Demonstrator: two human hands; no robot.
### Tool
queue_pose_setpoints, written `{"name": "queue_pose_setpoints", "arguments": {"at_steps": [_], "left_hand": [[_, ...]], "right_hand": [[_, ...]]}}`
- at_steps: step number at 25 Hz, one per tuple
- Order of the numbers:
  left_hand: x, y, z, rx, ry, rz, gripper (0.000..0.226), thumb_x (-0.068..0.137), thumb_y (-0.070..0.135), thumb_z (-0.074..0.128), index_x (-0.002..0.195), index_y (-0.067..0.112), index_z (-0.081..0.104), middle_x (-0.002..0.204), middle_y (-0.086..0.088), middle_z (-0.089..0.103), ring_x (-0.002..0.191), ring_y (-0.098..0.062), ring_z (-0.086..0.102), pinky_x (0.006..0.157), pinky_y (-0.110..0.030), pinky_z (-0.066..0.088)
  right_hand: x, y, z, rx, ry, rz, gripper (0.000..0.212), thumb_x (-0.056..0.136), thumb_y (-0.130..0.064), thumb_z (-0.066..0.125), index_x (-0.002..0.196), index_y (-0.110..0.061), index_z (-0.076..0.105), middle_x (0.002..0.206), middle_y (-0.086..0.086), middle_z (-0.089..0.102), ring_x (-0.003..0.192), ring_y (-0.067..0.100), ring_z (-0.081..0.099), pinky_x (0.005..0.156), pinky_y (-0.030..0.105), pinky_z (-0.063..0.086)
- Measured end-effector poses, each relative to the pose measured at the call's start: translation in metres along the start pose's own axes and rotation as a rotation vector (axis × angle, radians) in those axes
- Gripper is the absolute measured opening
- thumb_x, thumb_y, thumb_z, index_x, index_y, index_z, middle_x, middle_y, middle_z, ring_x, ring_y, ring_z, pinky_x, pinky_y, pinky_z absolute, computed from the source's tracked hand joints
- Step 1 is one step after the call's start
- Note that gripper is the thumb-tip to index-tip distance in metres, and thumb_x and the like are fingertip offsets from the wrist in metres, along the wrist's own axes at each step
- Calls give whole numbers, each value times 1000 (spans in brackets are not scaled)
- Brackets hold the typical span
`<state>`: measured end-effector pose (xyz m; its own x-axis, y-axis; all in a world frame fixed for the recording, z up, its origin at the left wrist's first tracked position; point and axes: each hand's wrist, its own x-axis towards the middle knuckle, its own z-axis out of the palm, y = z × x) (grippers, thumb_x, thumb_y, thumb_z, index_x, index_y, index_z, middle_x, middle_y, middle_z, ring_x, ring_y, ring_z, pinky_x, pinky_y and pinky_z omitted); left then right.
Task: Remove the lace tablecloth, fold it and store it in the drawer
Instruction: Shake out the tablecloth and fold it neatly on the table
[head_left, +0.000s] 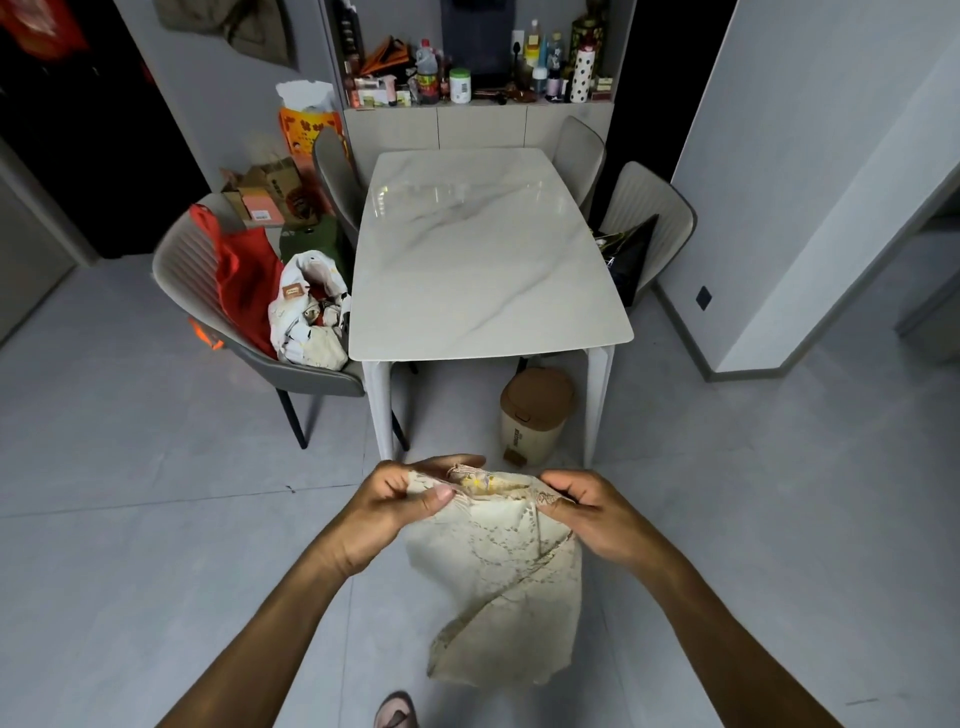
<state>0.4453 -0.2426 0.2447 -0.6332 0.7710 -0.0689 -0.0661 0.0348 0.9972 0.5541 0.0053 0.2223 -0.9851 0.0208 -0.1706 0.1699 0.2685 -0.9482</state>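
Observation:
The cream lace tablecloth (498, 582) hangs bunched and partly folded in front of me, off the table. My left hand (400, 506) pinches its upper left edge between thumb and fingers. On the upper right edge, my right hand (592, 512) is closed around the cloth. The two hands are close together, just before the near end of the white marble table (488, 260), whose top is bare. The cloth's lower part dangles toward the floor. No drawer is recognisable in view.
Grey chairs surround the table; the left chair (208, 291) carries a red bag and a white bag. A beige bin (535, 415) with a brown lid stands under the table. A cluttered sideboard (478, 122) is at the back. Grey tile floor lies around me.

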Motion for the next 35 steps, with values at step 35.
{"name": "queue_pose_setpoints", "arguments": {"at_steps": [35], "left_hand": [[30, 90, 18, 534, 87, 274, 17, 76, 34, 78, 85, 20, 81, 84, 5, 80, 78, -9, 74, 67, -29, 58]], "right_hand": [[9, -61, 32, 109, 346, -371, 7, 92, -18, 65, 87, -19, 70, 75, -13, 66, 69, -2, 57, 64, 13, 44]]}}
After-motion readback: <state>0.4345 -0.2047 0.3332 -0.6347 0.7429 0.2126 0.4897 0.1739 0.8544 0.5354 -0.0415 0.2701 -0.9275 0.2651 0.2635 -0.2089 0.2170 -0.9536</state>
